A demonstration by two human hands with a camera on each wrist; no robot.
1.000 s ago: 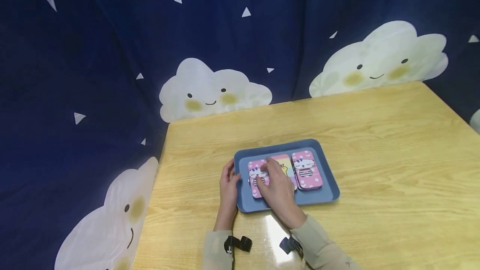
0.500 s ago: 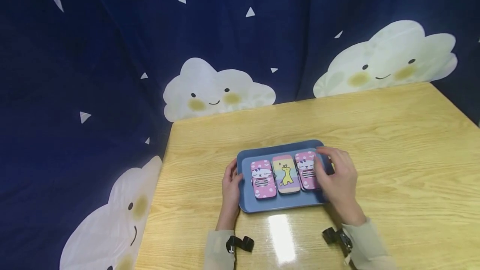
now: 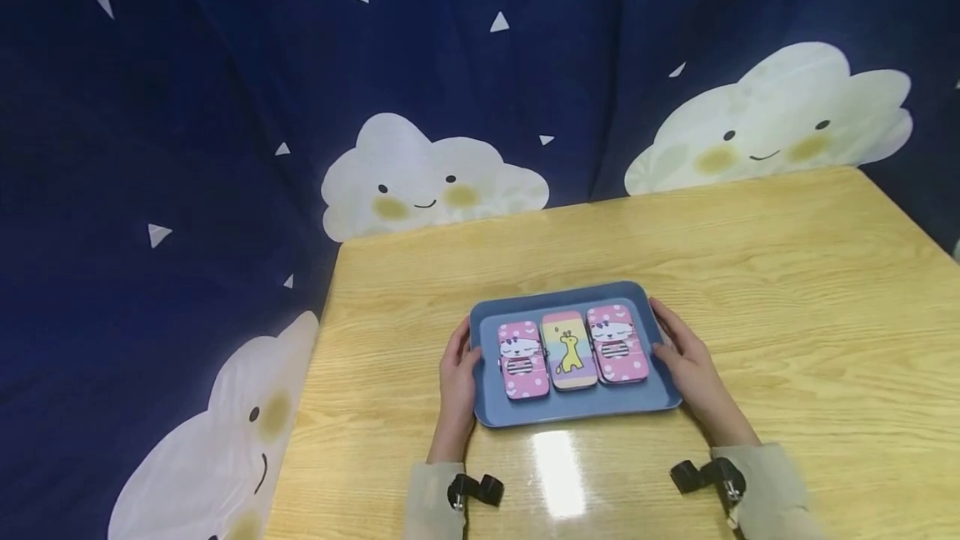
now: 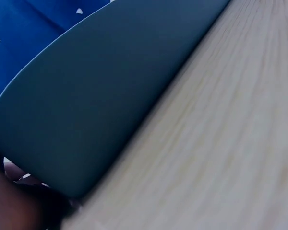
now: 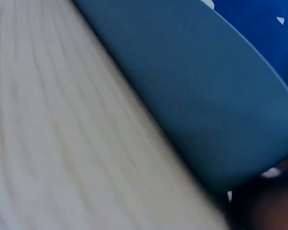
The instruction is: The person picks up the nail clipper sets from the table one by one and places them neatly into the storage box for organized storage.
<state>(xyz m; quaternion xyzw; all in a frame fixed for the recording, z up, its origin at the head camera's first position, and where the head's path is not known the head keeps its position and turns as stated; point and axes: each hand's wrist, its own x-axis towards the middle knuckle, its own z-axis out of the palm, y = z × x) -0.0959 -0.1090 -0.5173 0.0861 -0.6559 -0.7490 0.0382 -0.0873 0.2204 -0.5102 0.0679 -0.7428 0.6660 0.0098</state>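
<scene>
A blue-grey rectangular tray (image 3: pixel 487 411) rests on the table in the head view. In it lie three small rectangular tins side by side: a pink cat tin (image 3: pixel 525 382) at left, a striped giraffe tin (image 3: pixel 553 332) in the middle and another pink cat tin (image 3: pixel 626 365) at right. My left hand (image 3: pixel 456 382) grips the tray's left end, thumb over the rim and fingers outside. At the opposite end my right hand (image 3: pixel 692 369) grips the rim the same way. In both wrist views the tray wall (image 4: pixel 96 91) fills much of the picture; the fingers are mostly dark or blurred.
The wooden table (image 3: pixel 787 315) stretches around the tray, farther to the right. A dark blue curtain (image 3: pixel 465 65) with white cloud prints hangs behind and at the left. A black strap (image 3: pixel 476 487) is on each wrist.
My right hand has gone from above the left tins, across the right tin, to the tray's right end, which it now grips. My left hand has stayed at the left end.
</scene>
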